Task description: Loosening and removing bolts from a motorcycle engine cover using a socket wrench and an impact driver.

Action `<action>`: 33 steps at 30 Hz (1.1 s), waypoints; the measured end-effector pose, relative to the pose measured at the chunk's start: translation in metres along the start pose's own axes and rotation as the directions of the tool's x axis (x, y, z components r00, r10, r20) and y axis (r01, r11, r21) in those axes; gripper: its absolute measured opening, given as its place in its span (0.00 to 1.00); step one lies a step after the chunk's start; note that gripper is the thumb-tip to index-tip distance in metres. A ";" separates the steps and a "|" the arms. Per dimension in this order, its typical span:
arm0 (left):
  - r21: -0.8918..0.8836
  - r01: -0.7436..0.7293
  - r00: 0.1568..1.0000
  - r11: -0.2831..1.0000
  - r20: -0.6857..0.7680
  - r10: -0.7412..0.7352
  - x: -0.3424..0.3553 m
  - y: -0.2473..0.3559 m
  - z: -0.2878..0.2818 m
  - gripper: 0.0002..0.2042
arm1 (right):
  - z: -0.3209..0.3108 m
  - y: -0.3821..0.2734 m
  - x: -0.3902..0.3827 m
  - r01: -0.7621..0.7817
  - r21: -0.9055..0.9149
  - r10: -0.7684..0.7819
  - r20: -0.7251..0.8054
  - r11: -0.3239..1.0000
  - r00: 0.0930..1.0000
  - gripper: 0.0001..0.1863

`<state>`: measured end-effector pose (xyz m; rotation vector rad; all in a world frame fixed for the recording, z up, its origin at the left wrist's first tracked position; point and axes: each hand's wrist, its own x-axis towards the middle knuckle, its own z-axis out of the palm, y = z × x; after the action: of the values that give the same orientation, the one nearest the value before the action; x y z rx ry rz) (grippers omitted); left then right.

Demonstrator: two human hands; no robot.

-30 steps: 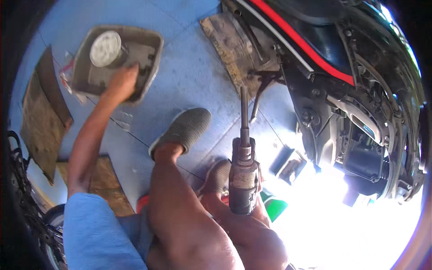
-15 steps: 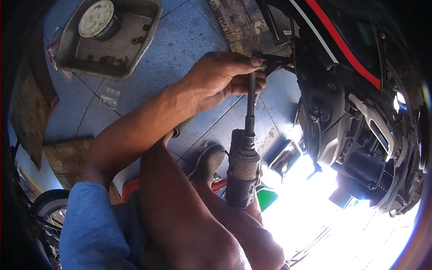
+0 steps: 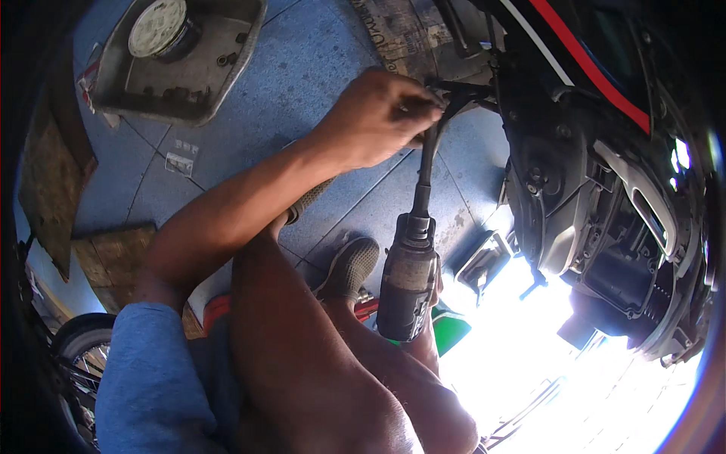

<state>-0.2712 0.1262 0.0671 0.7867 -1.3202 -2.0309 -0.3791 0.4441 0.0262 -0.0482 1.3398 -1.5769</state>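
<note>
My left hand (image 3: 387, 119) is pinched closed at the upper end of a long dark socket extension (image 3: 425, 170), and what its fingertips hold is too small to make out. The extension is fitted to a worn cordless impact wrench (image 3: 409, 284), which points up and away from me over the floor. Behind the wrench, my right hand (image 3: 436, 291) is wrapped around its grip; most of the fingers are hidden by the tool body. Just past the left fingertips, a black bracket (image 3: 463, 92) sticks out from the motorcycle (image 3: 556, 170) on the right.
A grey metal tray (image 3: 214, 102) at the upper left holds a round tub (image 3: 157, 29) and small parts. Cardboard (image 3: 393, 34) lies at the top. Wooden boards (image 3: 113, 265) are on the left. A small plastic packet (image 3: 180, 164) rests on the blue tiles. Glare covers the lower right.
My left hand has rolled over, its thumb and fingers now bunched at the extension's end. The wrench has risen slightly, its extension leaning a little more to the right.
</note>
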 end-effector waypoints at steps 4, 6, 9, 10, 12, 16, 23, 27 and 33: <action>0.330 0.001 0.999 0.944 0.035 -0.013 0.006 -0.003 0.008 0.10 | 0.003 -0.007 0.001 -0.060 0.062 0.057 0.052 0.996 0.997 0.23; -0.078 0.229 0.961 0.970 -0.140 -0.238 0.008 -0.003 0.017 0.10 | 0.006 -0.011 0.004 -0.084 0.079 0.078 0.077 0.993 0.994 0.23; -0.393 0.308 0.919 0.866 -0.114 -0.378 0.011 -0.001 0.022 0.11 | 0.013 -0.015 0.008 -0.103 0.090 0.093 0.105 0.991 0.990 0.23; -0.501 0.333 0.898 0.799 -0.089 -0.430 0.012 0.001 0.023 0.11 | 0.015 -0.015 0.009 -0.111 0.104 0.099 0.113 0.988 0.989 0.23; -0.567 0.345 0.889 0.748 -0.060 -0.455 0.011 0.005 0.028 0.11 | 0.017 -0.016 0.012 -0.114 0.100 0.101 0.125 0.988 0.987 0.23; -0.755 0.288 0.919 0.589 0.044 -0.392 0.012 0.010 0.035 0.11 | 0.007 -0.007 0.025 -0.027 -0.061 0.030 0.052 0.998 0.998 0.23; -0.802 0.316 0.926 0.508 0.143 -0.350 0.034 0.008 0.032 0.12 | -0.034 0.038 0.062 0.290 -0.526 -0.359 -0.032 0.800 0.933 0.24; -0.811 0.310 0.939 0.496 0.180 -0.293 0.035 0.007 0.027 0.13 | -0.042 0.041 0.071 0.319 -0.515 -0.397 -0.045 0.795 0.917 0.24; -0.815 0.286 0.957 0.503 0.215 -0.195 0.032 0.004 0.028 0.15 | -0.044 0.038 0.066 0.313 -0.574 -0.412 -0.047 0.757 0.910 0.24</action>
<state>-0.3122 0.1172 0.0753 0.4005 -0.1000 -2.5712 -0.4130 0.4348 -0.0549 -0.5815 1.9920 -1.4662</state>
